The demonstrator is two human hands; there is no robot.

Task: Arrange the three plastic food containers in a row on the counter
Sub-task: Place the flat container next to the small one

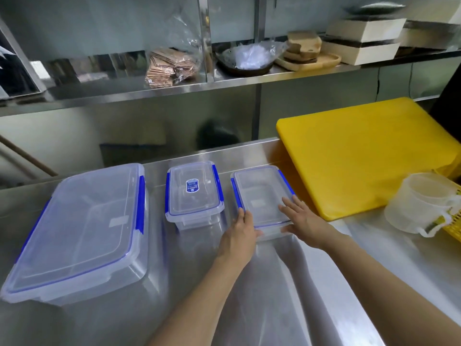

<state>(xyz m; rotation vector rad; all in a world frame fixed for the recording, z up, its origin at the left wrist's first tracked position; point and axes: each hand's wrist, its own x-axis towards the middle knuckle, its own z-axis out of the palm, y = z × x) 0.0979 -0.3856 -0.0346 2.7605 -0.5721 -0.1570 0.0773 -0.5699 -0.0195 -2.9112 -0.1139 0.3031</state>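
Observation:
Three clear plastic containers with blue lid clips stand side by side on the steel counter. The large container is at the left. The small container, with a blue label on its lid, is in the middle. The medium container is at the right. My left hand grips its near left corner. My right hand lies on the lid's near right corner with the fingers spread and the thumb against the front wall.
A thick yellow cutting board lies just right of the medium container. A white plastic jug and a yellow basket sit at the far right. The shelf behind holds bags, wooden boards and boxes.

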